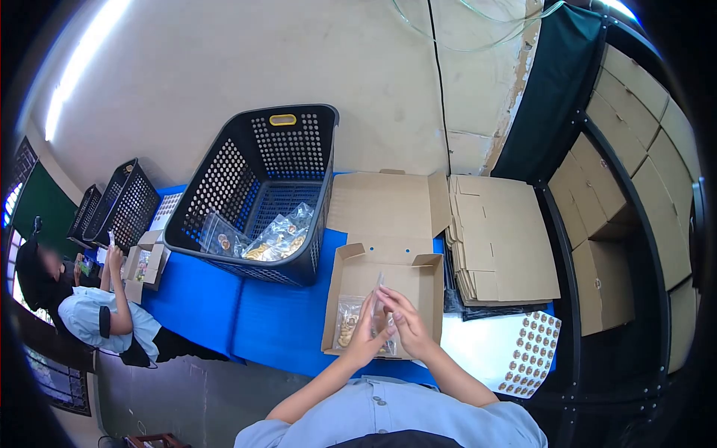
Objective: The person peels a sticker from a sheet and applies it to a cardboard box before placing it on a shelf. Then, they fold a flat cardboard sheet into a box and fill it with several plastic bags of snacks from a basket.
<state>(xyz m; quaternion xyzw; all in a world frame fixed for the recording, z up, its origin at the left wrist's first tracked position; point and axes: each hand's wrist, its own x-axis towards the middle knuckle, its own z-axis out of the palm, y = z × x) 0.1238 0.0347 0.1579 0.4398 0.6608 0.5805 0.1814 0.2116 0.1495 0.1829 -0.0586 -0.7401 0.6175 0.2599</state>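
My left hand (364, 337) and my right hand (410, 326) meet over an open cardboard box (427, 287). Between their fingers, a small clear plastic bag (380, 281) stands on edge, its top poking above the fingertips. What this bag holds is mostly hidden by my hands. Inside the box, at the left, lies another clear bag (346, 319) with yellowish pieces in it. The box's lid (381, 205) is folded back, away from me.
A black perforated basket (287, 270) with several filled bags stands left of the box. Flattened cardboard boxes (508, 246) are stacked to the right, near a sheet of round stickers (532, 355). A co-worker (112, 317) stands at the far left; shelves hold boxes (597, 284) at right.
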